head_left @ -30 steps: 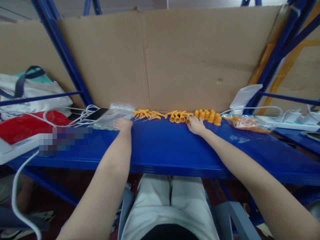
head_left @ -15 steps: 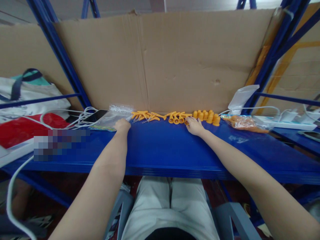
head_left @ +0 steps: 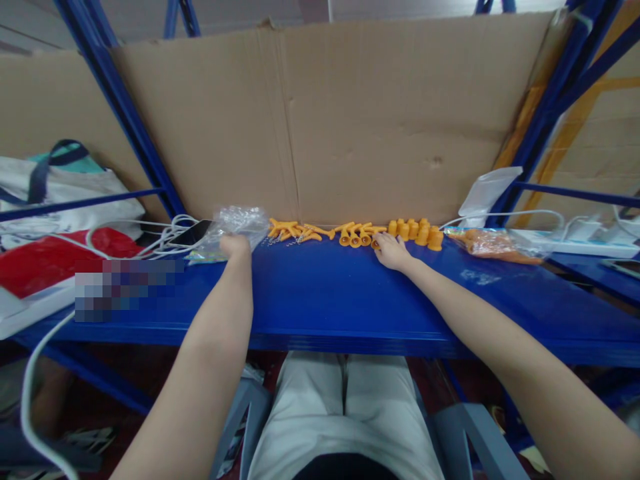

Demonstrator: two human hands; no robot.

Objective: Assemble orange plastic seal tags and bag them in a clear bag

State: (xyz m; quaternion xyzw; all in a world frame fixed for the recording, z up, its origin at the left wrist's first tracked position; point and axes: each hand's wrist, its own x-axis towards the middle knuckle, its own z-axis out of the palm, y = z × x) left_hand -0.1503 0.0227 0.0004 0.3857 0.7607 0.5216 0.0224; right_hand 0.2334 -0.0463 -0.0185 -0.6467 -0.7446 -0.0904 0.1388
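Observation:
My left hand [head_left: 235, 245] reaches to the back of the blue shelf [head_left: 325, 293] and closes on a clear plastic bag [head_left: 233, 222], lifting its edge. My right hand [head_left: 391, 251] rests at the row of small orange plastic parts, its fingertips on one orange trumpet-shaped piece [head_left: 376, 243]. Orange branched pieces [head_left: 295, 231] lie left of it, several trumpet-shaped ones [head_left: 356, 235] in the middle, and orange caps [head_left: 417, 232] to the right.
A cardboard sheet [head_left: 350, 120] backs the shelf. A phone [head_left: 193, 232] and white cables [head_left: 150, 237] lie at the left, beside a red item [head_left: 45, 257] and a tote bag [head_left: 60, 187]. A bag of orange parts [head_left: 493, 243], a white pouch [head_left: 487, 190] and a power strip [head_left: 585, 247] lie at the right.
My left hand has shifted a little left and farther back, and the clear plastic bag has bunched up under it. My right hand has stayed at the orange pieces.

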